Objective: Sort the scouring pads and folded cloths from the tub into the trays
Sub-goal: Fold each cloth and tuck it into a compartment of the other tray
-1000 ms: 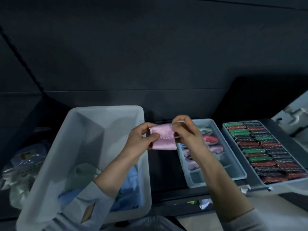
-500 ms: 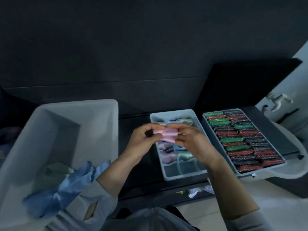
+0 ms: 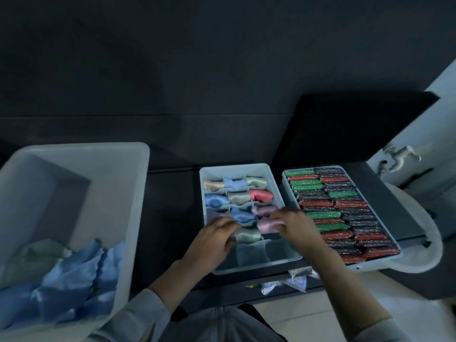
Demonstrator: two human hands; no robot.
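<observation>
A dark panelled wall [image 3: 197, 70] fills the far side in dim light. At right, a white wall [image 3: 434, 114] carries a white tap [image 3: 401, 156]; pale floor [image 3: 308, 314] lies near.

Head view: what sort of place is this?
Probably a packing or sorting bench, not a home kitchen. A dark worktop carries a big tub of loose cloths, a divided tray with folded cloths, and a tray packed with rows of scouring pads.

A bare strip of dark counter [image 3: 172, 218] lies between the tub [image 3: 133, 193] and the divided tray [image 3: 276, 188]. The pad tray [image 3: 287, 191] sits just beside it, leaving only a narrow gap.
</observation>
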